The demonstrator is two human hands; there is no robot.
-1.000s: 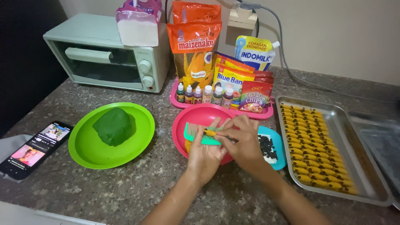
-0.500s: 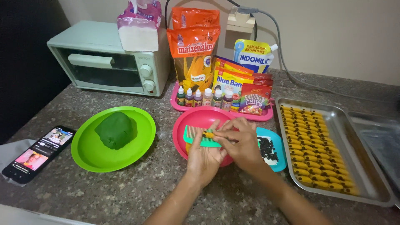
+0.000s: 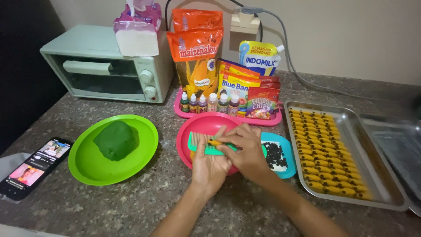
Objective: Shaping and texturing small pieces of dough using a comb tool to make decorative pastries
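L hand (image 3: pixel 209 166) grips ridged teal comb (image 3: pixel 206 145) | R hand (image 3: pixel 245 147) pinches yellow dough (image 3: pixel 215 142)

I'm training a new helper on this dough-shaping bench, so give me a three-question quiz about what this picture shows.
1. True or false: the green dough lies in the pink bowl.
2. Which thing does the left hand hold under the small yellow piece? A) a spoon B) a green comb C) a knife
3. Fill in: the shaped yellow pieces lie in rows on the metal ___, to the person's right.

Key:
1. False; it lies in the green bowl.
2. B; the right hand presses the piece onto it.
3. tray
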